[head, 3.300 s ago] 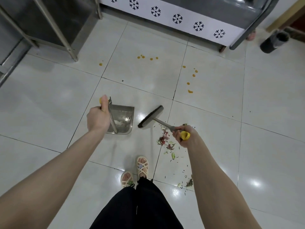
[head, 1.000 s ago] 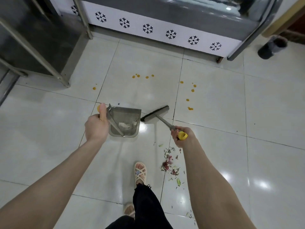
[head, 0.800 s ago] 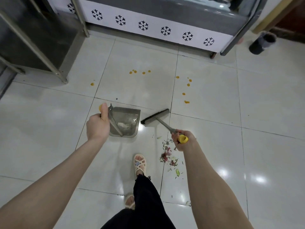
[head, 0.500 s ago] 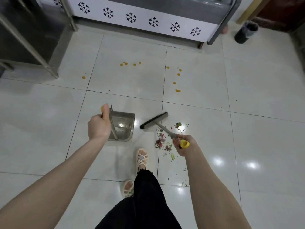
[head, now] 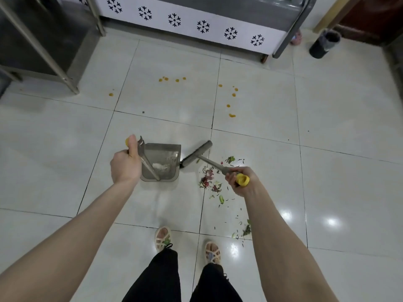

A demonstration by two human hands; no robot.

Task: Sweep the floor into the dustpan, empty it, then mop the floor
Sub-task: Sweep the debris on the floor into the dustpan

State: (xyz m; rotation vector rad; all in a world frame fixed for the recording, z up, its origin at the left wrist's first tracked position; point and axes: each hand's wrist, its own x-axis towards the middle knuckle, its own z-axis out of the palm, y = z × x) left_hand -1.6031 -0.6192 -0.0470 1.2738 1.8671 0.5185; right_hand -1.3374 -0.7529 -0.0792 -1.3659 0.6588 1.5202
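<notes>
I'm gripping the pan's long handle in my L hand (head: 125,165), fingers curled round it, thumb up near the yellow end. My R hand (head: 239,182) is wrapping the brush handle just below its yellow cap. The pan (head: 162,152) is sitting on the floor (head: 327,192) in front of me, w/ some whitish stuff (head: 161,167) already lying in it. The brush head (head: 196,154) is resting right beside the pan's right wall. Touching or not, I can't tell.

The main scraps (head: 209,182), red & green bits, are lying just right of the pan, between the brush head & my R hand. A smaller lot (head: 244,231) is lying nearer my right foot. Orange spots (head: 232,115) are dotting the tiles further out, well apart from the pan.

I'm judging the sweep as partly done, w/ emptying & mopping to come. The pan's open edge seems to be pointing away from me, so I'm thinking of turning it toward the scraps & pressing its lip flat, no gap. Then I'm wanting short, low strokes, bristles down, pulling the bits in w/o flicking them. The smaller lot needs gathering to the main scraps first. The orange spots look wet-ish, prob. a mop job, not a brush one. The bin (head: 325,43) is standing far right for emptying.
</notes>
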